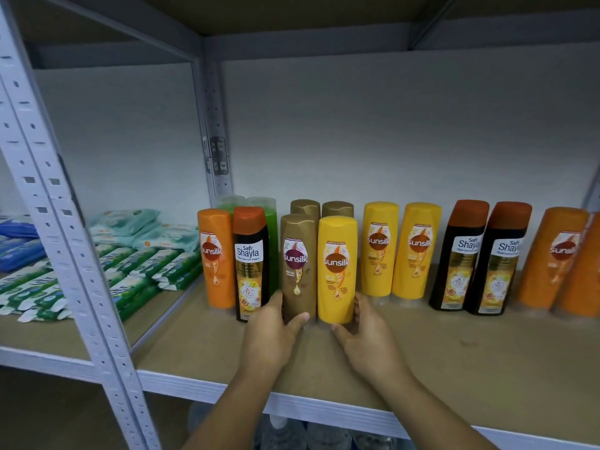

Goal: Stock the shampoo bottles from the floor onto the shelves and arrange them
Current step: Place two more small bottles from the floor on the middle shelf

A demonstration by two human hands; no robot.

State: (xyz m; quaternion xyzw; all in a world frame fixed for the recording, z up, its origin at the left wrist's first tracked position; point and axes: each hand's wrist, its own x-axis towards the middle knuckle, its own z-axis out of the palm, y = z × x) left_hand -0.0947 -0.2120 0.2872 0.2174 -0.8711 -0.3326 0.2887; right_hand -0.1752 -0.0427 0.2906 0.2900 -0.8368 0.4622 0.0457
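Note:
A gold-brown Sunsilk bottle [298, 264] and a yellow Sunsilk bottle [337, 267] stand side by side at the front of the shelf board [454, 352]. My left hand [271, 336] grips the base of the gold-brown one, thumb across its front. My right hand [367, 336] holds the base of the yellow one. Behind them stand two more gold-brown bottles [337, 209]. To the left stand an orange Sunsilk bottle [215, 254], a black Safi Shayla bottle [250, 261] and green bottles [259, 206].
Right of my hands stand two yellow bottles [399, 248], two black Shayla bottles [480, 254] and orange bottles [558, 258] at the frame edge. Green and teal wipe packs [139, 254] fill the neighbouring bay beyond the grey slotted upright [81, 254]. More bottles show dimly below the shelf.

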